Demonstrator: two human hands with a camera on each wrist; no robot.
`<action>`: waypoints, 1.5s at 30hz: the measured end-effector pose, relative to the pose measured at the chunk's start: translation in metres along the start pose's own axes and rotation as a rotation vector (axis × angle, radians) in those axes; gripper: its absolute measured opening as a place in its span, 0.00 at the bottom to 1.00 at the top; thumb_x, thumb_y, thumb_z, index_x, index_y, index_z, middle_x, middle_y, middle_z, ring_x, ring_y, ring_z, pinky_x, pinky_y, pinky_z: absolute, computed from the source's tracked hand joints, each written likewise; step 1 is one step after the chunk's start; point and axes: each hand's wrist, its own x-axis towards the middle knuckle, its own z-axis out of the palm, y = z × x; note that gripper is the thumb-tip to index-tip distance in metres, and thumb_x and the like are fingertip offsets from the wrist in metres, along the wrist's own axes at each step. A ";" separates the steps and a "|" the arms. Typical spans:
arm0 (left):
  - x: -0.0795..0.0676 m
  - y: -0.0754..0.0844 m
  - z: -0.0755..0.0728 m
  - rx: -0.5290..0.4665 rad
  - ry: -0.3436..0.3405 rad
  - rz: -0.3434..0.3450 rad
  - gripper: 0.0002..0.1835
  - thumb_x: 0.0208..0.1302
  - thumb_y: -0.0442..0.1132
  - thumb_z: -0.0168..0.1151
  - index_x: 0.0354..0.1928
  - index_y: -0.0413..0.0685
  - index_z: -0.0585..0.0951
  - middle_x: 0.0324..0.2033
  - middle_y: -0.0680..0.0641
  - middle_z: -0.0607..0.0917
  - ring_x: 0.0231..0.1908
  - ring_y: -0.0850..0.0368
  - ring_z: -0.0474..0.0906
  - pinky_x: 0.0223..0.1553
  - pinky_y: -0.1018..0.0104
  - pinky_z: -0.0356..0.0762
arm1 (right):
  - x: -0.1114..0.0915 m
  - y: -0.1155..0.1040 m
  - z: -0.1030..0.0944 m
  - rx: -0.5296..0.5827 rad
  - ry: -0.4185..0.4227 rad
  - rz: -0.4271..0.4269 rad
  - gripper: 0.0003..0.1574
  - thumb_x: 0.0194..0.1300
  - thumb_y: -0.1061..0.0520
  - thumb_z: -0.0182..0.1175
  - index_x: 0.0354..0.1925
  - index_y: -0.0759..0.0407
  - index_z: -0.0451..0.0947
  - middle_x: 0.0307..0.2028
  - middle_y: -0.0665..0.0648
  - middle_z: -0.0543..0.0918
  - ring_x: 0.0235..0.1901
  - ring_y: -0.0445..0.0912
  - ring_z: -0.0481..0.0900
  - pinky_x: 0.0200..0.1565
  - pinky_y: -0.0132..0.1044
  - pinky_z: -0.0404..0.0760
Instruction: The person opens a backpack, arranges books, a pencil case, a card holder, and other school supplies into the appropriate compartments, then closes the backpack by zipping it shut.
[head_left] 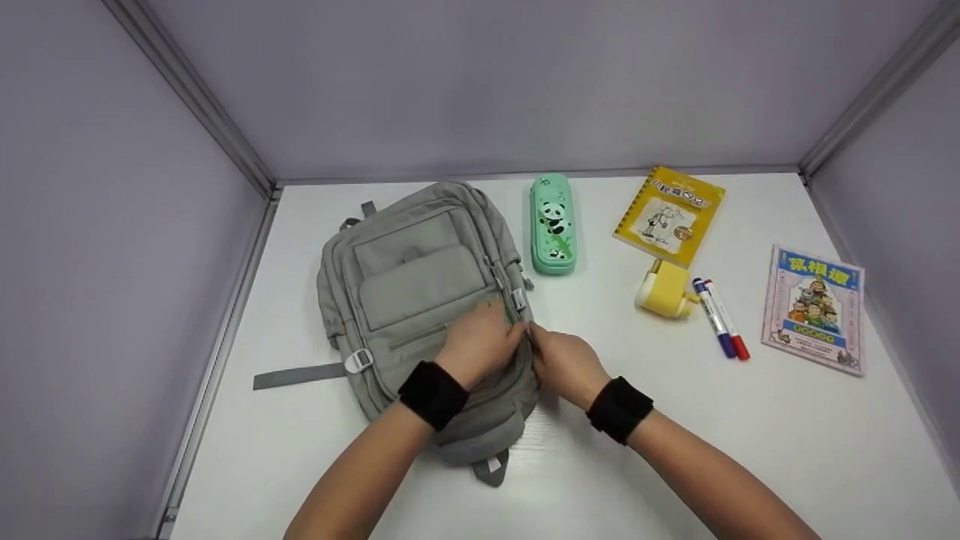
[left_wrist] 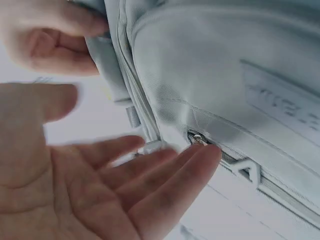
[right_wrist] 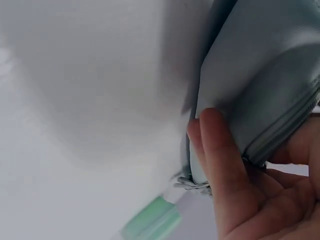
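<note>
A grey backpack [head_left: 420, 292] lies on the white table, its front pocket and zips facing up. Over its lower right part is my left hand [head_left: 480, 341]. In the left wrist view the left hand [left_wrist: 115, 185] has its fingers extended, the tips at a zip [left_wrist: 245, 170] and the thumb apart. My right hand [head_left: 566, 364] grips the bag's right side edge. The left wrist view shows the right hand [left_wrist: 55, 40] with grey fabric at its fingertips. In the right wrist view, fingers [right_wrist: 220, 145] lie along the bag's side; part of the grip is hidden.
Right of the bag lies a green panda pencil case [head_left: 553, 225]. Farther right are a yellow spiral-edged book [head_left: 671, 214], a yellow and white gadget [head_left: 664, 289], a blue marker [head_left: 714, 319], a red marker [head_left: 727, 319] and a pink-bordered book [head_left: 814, 307]. Grey walls enclose the table.
</note>
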 end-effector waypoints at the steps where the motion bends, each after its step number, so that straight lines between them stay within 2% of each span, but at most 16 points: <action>1: 0.006 0.000 0.000 -0.015 -0.002 -0.019 0.30 0.76 0.59 0.53 0.53 0.33 0.79 0.41 0.37 0.83 0.36 0.42 0.84 0.35 0.51 0.83 | 0.000 -0.001 0.000 -0.038 0.006 -0.021 0.25 0.76 0.59 0.57 0.67 0.66 0.74 0.36 0.62 0.87 0.35 0.56 0.87 0.38 0.50 0.84; 3: 0.020 0.001 0.000 -0.023 0.002 -0.059 0.35 0.75 0.64 0.52 0.53 0.34 0.79 0.45 0.37 0.82 0.37 0.43 0.84 0.36 0.52 0.83 | 0.000 -0.003 -0.001 -0.110 0.019 -0.065 0.25 0.76 0.58 0.58 0.67 0.66 0.74 0.31 0.60 0.86 0.29 0.55 0.86 0.31 0.49 0.83; 5: 0.033 0.001 0.002 0.009 0.010 -0.078 0.35 0.73 0.65 0.54 0.54 0.34 0.80 0.47 0.37 0.82 0.39 0.43 0.84 0.38 0.53 0.83 | 0.001 -0.005 -0.001 -0.174 0.027 -0.111 0.25 0.75 0.58 0.59 0.66 0.66 0.75 0.27 0.59 0.85 0.25 0.54 0.85 0.26 0.48 0.82; 8: 0.045 0.000 0.005 0.051 0.001 -0.101 0.29 0.73 0.58 0.58 0.54 0.35 0.81 0.49 0.36 0.80 0.41 0.42 0.83 0.41 0.52 0.83 | 0.002 -0.008 -0.002 -0.206 0.023 -0.153 0.23 0.73 0.59 0.59 0.63 0.65 0.77 0.25 0.58 0.83 0.23 0.54 0.83 0.23 0.48 0.80; 10: 0.048 -0.001 0.005 0.012 -0.009 -0.114 0.22 0.73 0.50 0.60 0.52 0.36 0.82 0.48 0.36 0.80 0.42 0.41 0.82 0.43 0.51 0.82 | 0.004 -0.008 -0.005 -0.193 0.001 -0.159 0.20 0.74 0.58 0.59 0.60 0.64 0.80 0.24 0.58 0.83 0.23 0.54 0.83 0.24 0.49 0.80; 13: 0.050 -0.005 0.004 -0.093 0.001 -0.118 0.13 0.70 0.41 0.60 0.44 0.36 0.84 0.48 0.36 0.79 0.41 0.41 0.81 0.43 0.51 0.81 | 0.013 0.000 -0.015 -0.084 -0.055 -0.095 0.14 0.75 0.55 0.57 0.50 0.59 0.84 0.25 0.55 0.83 0.25 0.52 0.83 0.29 0.49 0.81; 16: 0.051 -0.007 0.003 -0.153 0.025 -0.119 0.10 0.68 0.39 0.61 0.37 0.37 0.83 0.47 0.37 0.80 0.37 0.43 0.80 0.41 0.51 0.81 | 0.030 0.017 -0.027 0.064 -0.048 0.007 0.15 0.75 0.54 0.55 0.44 0.59 0.87 0.32 0.55 0.87 0.33 0.52 0.85 0.39 0.50 0.82; 19: 0.053 -0.006 0.006 -0.150 0.045 -0.125 0.13 0.69 0.40 0.62 0.44 0.35 0.82 0.48 0.37 0.79 0.37 0.42 0.81 0.40 0.51 0.81 | 0.050 0.033 -0.031 0.159 -0.008 0.069 0.15 0.74 0.58 0.56 0.49 0.63 0.87 0.43 0.59 0.89 0.44 0.55 0.86 0.49 0.51 0.81; 21: 0.054 -0.004 0.009 -0.122 0.063 -0.119 0.17 0.70 0.40 0.62 0.53 0.35 0.79 0.48 0.36 0.80 0.39 0.41 0.82 0.41 0.50 0.81 | 0.062 0.040 -0.030 0.170 0.001 0.075 0.17 0.73 0.62 0.56 0.55 0.65 0.84 0.51 0.62 0.87 0.51 0.57 0.84 0.54 0.52 0.79; 24: 0.054 0.000 0.013 -0.057 0.082 -0.098 0.22 0.73 0.41 0.60 0.63 0.38 0.76 0.49 0.35 0.80 0.40 0.40 0.82 0.42 0.50 0.82 | 0.076 0.045 -0.024 0.168 -0.018 0.069 0.20 0.73 0.64 0.56 0.60 0.67 0.80 0.56 0.65 0.84 0.56 0.59 0.81 0.58 0.53 0.77; 27: 0.055 0.005 0.018 0.001 0.105 -0.077 0.19 0.74 0.45 0.59 0.59 0.41 0.79 0.47 0.36 0.81 0.39 0.41 0.82 0.41 0.50 0.82 | 0.087 0.046 -0.018 0.175 -0.045 0.051 0.22 0.74 0.64 0.56 0.63 0.66 0.78 0.58 0.66 0.82 0.59 0.59 0.79 0.61 0.53 0.74; 31: 0.056 0.007 0.022 0.075 0.126 -0.068 0.18 0.72 0.52 0.62 0.50 0.43 0.81 0.43 0.39 0.81 0.37 0.43 0.81 0.40 0.52 0.82 | 0.096 0.048 -0.011 0.200 -0.062 0.026 0.20 0.75 0.62 0.56 0.61 0.64 0.80 0.56 0.63 0.84 0.58 0.57 0.80 0.61 0.52 0.74; 35: 0.058 0.008 0.024 0.119 0.112 -0.059 0.17 0.72 0.48 0.62 0.51 0.42 0.82 0.43 0.40 0.81 0.37 0.44 0.82 0.40 0.54 0.83 | 0.098 0.050 -0.008 0.207 -0.064 0.023 0.18 0.77 0.60 0.55 0.59 0.62 0.81 0.53 0.60 0.85 0.56 0.55 0.81 0.59 0.51 0.75; 41: 0.059 0.004 0.018 0.057 0.050 -0.099 0.14 0.74 0.43 0.59 0.54 0.44 0.83 0.46 0.39 0.81 0.39 0.43 0.82 0.42 0.53 0.83 | 0.103 0.046 -0.007 0.192 -0.039 0.017 0.17 0.76 0.56 0.57 0.58 0.61 0.82 0.52 0.60 0.86 0.53 0.55 0.82 0.57 0.51 0.77; 45: 0.059 -0.002 0.015 0.023 0.021 -0.084 0.14 0.74 0.42 0.59 0.55 0.44 0.82 0.47 0.40 0.81 0.40 0.43 0.82 0.43 0.53 0.82 | 0.107 0.043 -0.008 0.172 -0.004 0.062 0.14 0.74 0.56 0.61 0.52 0.61 0.84 0.47 0.60 0.87 0.48 0.55 0.84 0.52 0.51 0.79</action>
